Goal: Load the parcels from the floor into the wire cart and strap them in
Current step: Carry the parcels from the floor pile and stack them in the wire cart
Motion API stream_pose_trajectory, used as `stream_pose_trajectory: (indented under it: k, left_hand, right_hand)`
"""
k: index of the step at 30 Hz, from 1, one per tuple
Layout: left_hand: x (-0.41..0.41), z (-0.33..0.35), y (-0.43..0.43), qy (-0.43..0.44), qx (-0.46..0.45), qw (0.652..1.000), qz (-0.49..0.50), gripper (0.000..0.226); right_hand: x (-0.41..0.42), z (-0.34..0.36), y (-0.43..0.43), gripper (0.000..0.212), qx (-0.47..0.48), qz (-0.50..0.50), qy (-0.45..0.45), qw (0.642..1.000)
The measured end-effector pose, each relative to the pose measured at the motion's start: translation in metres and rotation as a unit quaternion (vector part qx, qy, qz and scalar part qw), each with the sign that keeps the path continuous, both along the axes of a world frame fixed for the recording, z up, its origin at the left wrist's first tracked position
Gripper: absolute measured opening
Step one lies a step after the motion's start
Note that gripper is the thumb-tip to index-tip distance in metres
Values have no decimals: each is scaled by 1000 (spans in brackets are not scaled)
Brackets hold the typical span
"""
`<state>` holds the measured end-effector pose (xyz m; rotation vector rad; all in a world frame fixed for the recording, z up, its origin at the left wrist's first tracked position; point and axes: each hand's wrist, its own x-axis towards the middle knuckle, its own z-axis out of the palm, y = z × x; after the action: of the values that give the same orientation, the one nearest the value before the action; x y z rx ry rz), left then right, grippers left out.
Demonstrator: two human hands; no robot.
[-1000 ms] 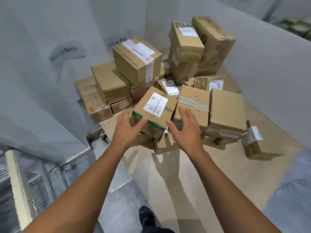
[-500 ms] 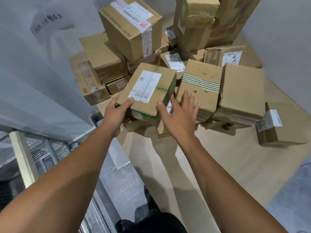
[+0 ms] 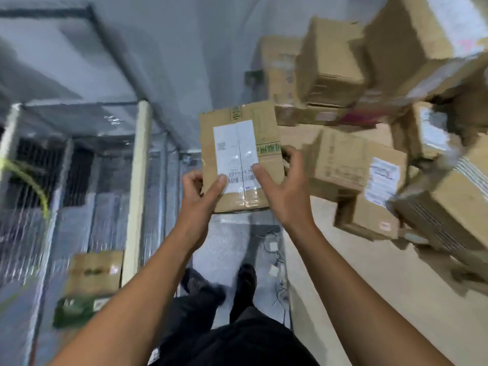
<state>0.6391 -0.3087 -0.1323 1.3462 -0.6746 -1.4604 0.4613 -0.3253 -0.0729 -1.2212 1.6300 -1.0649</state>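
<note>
Step in hand: carrying one parcel to the cart. Both hands are closed on the labelled parcel point(image 3: 239, 120), which is held clear of the floor point(image 3: 351, 291). The left hand point(image 3: 202, 192) grips its near left corner and the right hand point(image 3: 284, 192) its right side. Both thumbs lie across the white label.

The wire cart point(image 3: 37, 196) stands to the left of the hands, beyond a pale upright post point(image 3: 137, 165). A brown box point(image 3: 95, 272) sits low behind the mesh, apparently already loaded. The remaining pile of parcels point(image 3: 335, 70) lies to the right of the hands and beyond them.

Next move, as judged: swing the parcel left past the post and set it down level inside the cart. Strapping appears some way off, given the size of the pile.

Limits of view:
- The frame is heavily smeared, so the label text is unreadable.
- The cart's opening and floor cannot be made out.
- A yellow-green cord point(image 3: 34, 180) at the mesh may be the strap; this cannot be confirmed.
- The fingers under the parcel are hidden.
- The pile is cut off at the right edge.
</note>
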Motion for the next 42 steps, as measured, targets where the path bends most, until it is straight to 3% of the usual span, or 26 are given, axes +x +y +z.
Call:
stream_pose_trajectory:
  k: [4, 7, 10, 12, 17, 21, 29, 32, 34, 36, 38, 42]
  left_hand:
    - [80, -15, 18, 25, -22, 995, 93, 86]
    - [143, -24, 34, 69, -27, 984, 159, 82]
    - [205, -31, 54, 101, -14, 965, 241, 75]
    - [242, -42, 71, 88, -13, 952, 293, 66]
    - [315, -64, 117, 61, 60, 898, 433, 66]
    - [344, -97, 143, -4, 93, 895, 437, 58]
    - [377, -192, 126, -45, 169, 850, 497, 62]
    - [391, -241, 110, -99, 207, 836, 499, 51]
    - [408, -284, 106, -145, 237, 832, 479, 45]
    - [434, -332, 108, -222, 297, 835, 406, 64]
    - [456, -381, 111, -271, 395, 801, 359, 80]
    - [498, -477, 111, -311, 452, 748, 372, 84]
  right_hand:
    - [89, -11, -22, 53, 17, 105, 31, 994]
    - [162, -16, -34, 58, 21, 197, 69, 978]
    - [242, -22, -38, 77, 19, 304, 122, 945]
    - [293, -36, -37, 75, 8, 358, 142, 923]
    - [402, -77, -29, 85, 60, 504, 166, 845]
    - [459, -117, -18, 79, 46, 573, 187, 796]
    - [544, -244, -47, 76, 152, 656, 166, 720]
    - [570, -307, -59, 79, 158, 682, 157, 697]
    - [585, -352, -70, 80, 172, 681, 157, 695]
    - [601, -402, -82, 80, 178, 671, 169, 700]
    - [614, -452, -92, 81, 172, 663, 183, 705]
    - [640, -554, -113, 77, 116, 684, 198, 693]
